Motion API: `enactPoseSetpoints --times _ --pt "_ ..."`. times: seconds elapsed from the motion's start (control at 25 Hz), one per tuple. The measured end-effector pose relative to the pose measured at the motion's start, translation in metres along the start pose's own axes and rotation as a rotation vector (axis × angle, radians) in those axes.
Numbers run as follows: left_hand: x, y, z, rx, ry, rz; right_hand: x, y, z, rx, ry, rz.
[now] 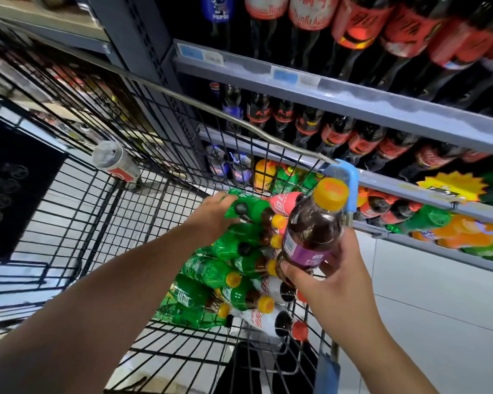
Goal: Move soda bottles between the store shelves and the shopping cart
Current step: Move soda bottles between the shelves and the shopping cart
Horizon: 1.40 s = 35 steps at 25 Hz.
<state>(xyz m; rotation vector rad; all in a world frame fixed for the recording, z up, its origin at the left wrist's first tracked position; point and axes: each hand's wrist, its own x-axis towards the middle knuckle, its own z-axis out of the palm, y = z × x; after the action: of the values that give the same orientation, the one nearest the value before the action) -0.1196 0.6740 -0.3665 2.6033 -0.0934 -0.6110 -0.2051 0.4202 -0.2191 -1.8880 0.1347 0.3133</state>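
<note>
The right hand is wrapped round the lower half of a dark soda bottle with a yellow-orange cap and a purple label, holding it roughly upright just above the near right side of the shopping cart. The left hand curls its fingers over a green bottle atop the heap of green, pink and white bottles lying in the cart. The purple label's print looks too blurred to read; the one clear word is "PEPSI" on a blue-labelled bottle on the shelves beside the cart.
</note>
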Motion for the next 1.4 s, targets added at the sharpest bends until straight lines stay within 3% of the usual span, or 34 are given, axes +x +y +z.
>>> enactPoseSetpoints --times 0.32,0.48,0.8,1.12,1.4 --pt "-0.078 0.029 -0.081 -0.536 0.336 -0.092 -0.009 -0.018 0.005 -0.006 -0.044 0.009" --pt "-0.126 0.073 -0.125 -0.849 0.541 -0.021 -0.021 -0.051 -0.004 0.016 -0.031 -0.051" --pt "-0.18 0.162 -0.216 -1.202 0.805 0.057 -0.056 -0.145 -0.052 0.071 0.056 -0.292" --pt "-0.199 0.269 -0.279 -1.396 0.644 0.241 -0.087 -0.207 -0.122 0.147 0.127 -0.447" --pt "-0.187 0.367 -0.279 -1.287 0.585 0.385 -0.088 -0.209 -0.21 0.215 0.118 -0.46"
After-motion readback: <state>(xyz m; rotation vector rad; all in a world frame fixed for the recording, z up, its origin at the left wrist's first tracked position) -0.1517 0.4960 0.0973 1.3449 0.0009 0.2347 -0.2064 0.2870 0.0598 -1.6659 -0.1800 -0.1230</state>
